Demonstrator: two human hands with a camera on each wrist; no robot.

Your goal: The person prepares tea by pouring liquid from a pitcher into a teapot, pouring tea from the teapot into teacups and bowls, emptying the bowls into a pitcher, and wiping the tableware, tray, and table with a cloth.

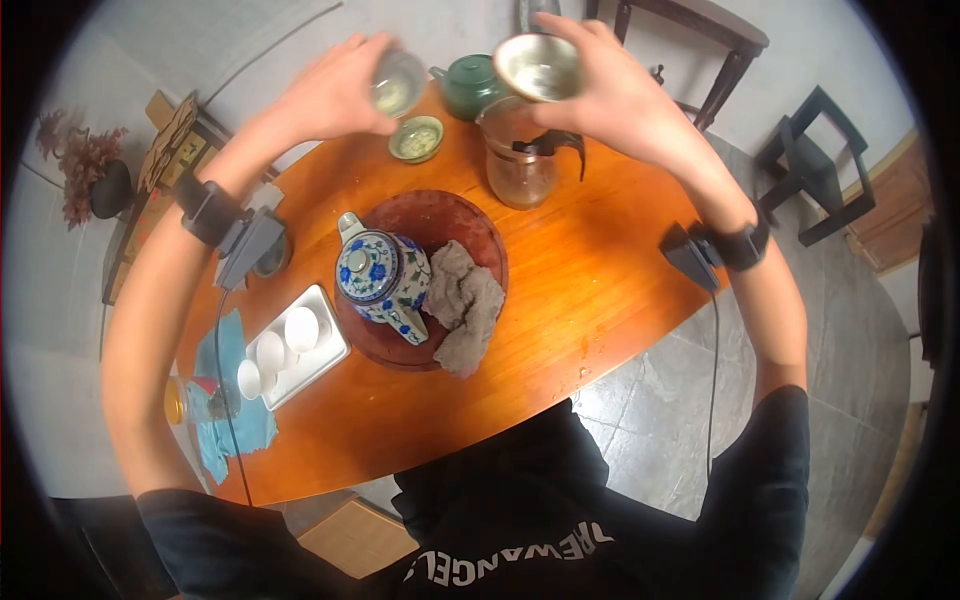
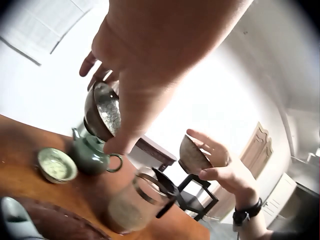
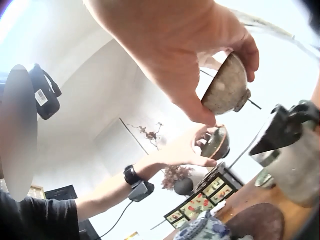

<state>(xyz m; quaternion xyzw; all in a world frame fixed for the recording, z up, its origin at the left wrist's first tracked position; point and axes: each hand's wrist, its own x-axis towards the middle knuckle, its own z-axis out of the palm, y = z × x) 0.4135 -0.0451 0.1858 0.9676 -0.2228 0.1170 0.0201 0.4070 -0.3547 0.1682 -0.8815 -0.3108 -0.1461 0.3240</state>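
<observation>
My left hand (image 1: 335, 92) grips a small tea bowl (image 1: 402, 82) between thumb and fingers, tilted, with pale bits inside. Opposite it, my right hand (image 1: 628, 98) holds another bowl (image 1: 538, 68), speckled grey outside in the right wrist view, thumb and fingers on its sides. Both are raised over the table's far part. Below and between them stand a green teapot (image 1: 468, 85), a small green bowl (image 1: 416, 140) with pale contents and a glass pitcher (image 1: 515, 170) with a black handle. The right hand's bowl overlaps the pitcher's top in the head view.
Nearer on the wooden table (image 1: 580, 290), a round brown tray (image 1: 470, 212) carries a blue-and-white teapot (image 1: 368, 265) and a crumpled grey cloth (image 1: 465, 310). Left of it are white cups (image 1: 300, 328) on a white tray (image 1: 335, 345), a blue cloth (image 1: 228, 350) and a lidded jar (image 1: 185, 400).
</observation>
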